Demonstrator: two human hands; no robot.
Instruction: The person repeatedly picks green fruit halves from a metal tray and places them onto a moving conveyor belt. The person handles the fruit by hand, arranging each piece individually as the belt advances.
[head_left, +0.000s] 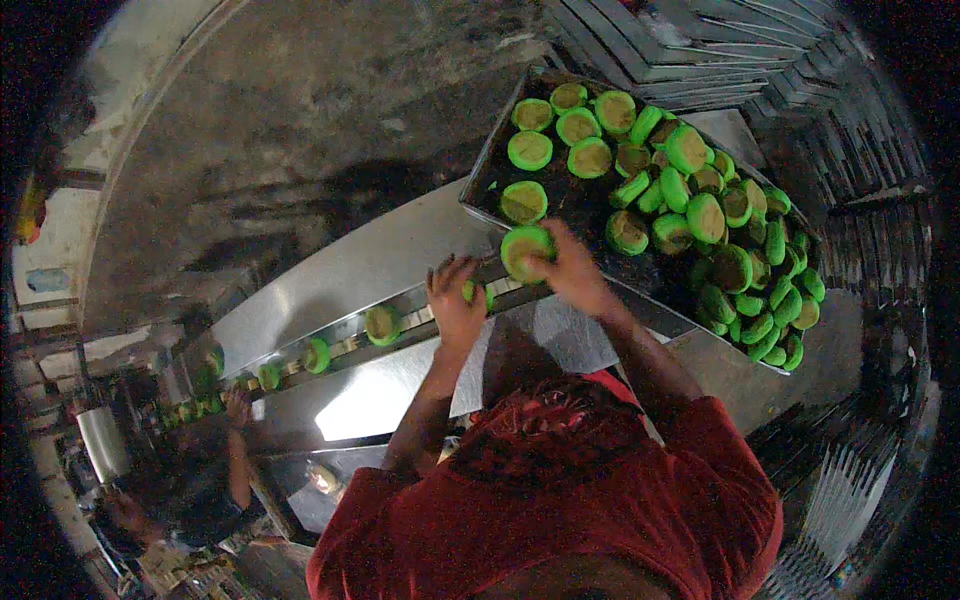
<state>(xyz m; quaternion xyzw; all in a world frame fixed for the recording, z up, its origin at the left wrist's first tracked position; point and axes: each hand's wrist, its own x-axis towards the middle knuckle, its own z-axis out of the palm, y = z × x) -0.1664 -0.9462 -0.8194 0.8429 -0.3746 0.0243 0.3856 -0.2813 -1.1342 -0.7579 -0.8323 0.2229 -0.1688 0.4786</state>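
Observation:
Over the near side of a large dark tray [497, 140], my right hand [572, 268] grips a round green bun [527, 253] by its edge. Its flat tan-brown side faces up. My left hand [457, 305] is just left of it, above a narrow conveyor [345, 342]. Its curled fingers are around a second green bun [479, 295], partly hidden by the hand. Many more buns fill the tray, a heap of buns [705, 215] at its right and a looser group at its left. A single bun [382, 325] lies on the conveyor, with others further left.
Metal side panels [330, 270] flank the conveyor, which runs off to the lower left. A co-worker's hand [238, 408] reaches to the belt there, near a metal cylinder [103, 443]. Stacked dark trays [740, 50] stand behind and right of the loaded tray.

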